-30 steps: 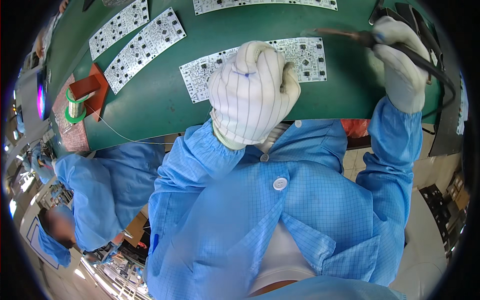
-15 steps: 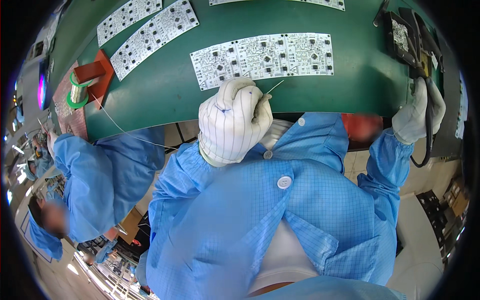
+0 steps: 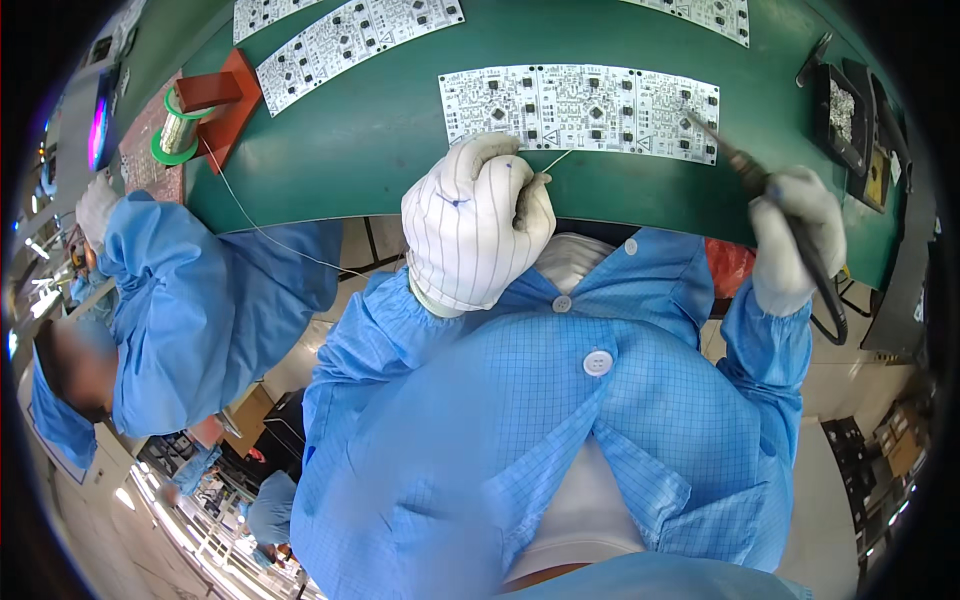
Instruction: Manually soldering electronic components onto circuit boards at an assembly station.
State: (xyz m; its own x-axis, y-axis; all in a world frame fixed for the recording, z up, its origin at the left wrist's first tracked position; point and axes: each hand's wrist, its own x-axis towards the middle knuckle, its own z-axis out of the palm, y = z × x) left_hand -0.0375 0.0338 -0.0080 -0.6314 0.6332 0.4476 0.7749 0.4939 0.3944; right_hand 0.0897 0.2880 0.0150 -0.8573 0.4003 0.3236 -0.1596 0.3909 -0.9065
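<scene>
Here, the left hand (image 3: 478, 225) has its grip curled closed around a thin wire (image 3: 557, 162), whose end pokes out near the lower edge of a white circuit board (image 3: 588, 110). The right hand (image 3: 798, 235) has its grip wrapped around a soldering iron (image 3: 748, 172), its tip over the board's right part, contact unclear. The board lies on the green surface (image 3: 330, 165).

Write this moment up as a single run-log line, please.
left hand: closed on thin wire; right hand: holding soldering iron; tip: over right section of white circuit board, contact unclear; wire spool: at left
</scene>
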